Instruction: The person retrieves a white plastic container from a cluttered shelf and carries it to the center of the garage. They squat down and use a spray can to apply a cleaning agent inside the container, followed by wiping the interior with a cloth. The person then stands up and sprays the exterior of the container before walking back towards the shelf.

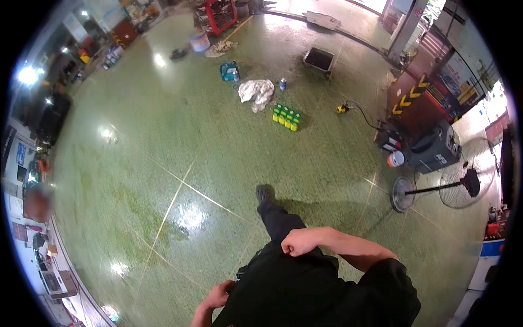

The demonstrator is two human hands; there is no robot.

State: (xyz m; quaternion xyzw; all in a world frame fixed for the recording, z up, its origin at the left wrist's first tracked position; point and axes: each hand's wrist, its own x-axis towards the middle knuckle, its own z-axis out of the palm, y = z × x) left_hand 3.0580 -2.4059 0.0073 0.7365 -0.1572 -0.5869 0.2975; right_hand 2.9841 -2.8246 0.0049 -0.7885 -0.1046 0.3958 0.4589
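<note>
Right hand (298, 242): curled into a loose fist, empty, held against the front of the person's dark clothing (305, 289) at waist height; forearm bare, entering from the lower right.

Left hand (219, 296): low at the person's left side, fingers bent and touching the edge of the dark clothing near a small black item at the hip (242, 271); whether it grips anything cannot be told. The two hands are apart, with the torso between them.

Leg and dark shoe (265, 193): stretched forward onto the floor, just ahead of the right hand.

Floor (163, 163): glossy green, crossed by thin pale lines, with bright light reflections.

Row of yellow bottles with green caps (286, 117): standing together on the floor, well apart from both hands, far ahead beyond the shoe.

Crumpled white cloth (257, 91): on the floor just behind the bottles, with a small blue can (283, 84) beside it.

Teal container (230, 71): left of the cloth.

Black open crate (319, 59): farther back, to the right.

Small yellow tool with a black cable (342, 108): right of the bottles; the cable runs toward a grey machine (430, 150).

Standing fan (463, 185): tipped on its side, right of the person, its round base (403, 194) facing the camera.

Red rack (220, 15): at the far end of the floor.
</note>
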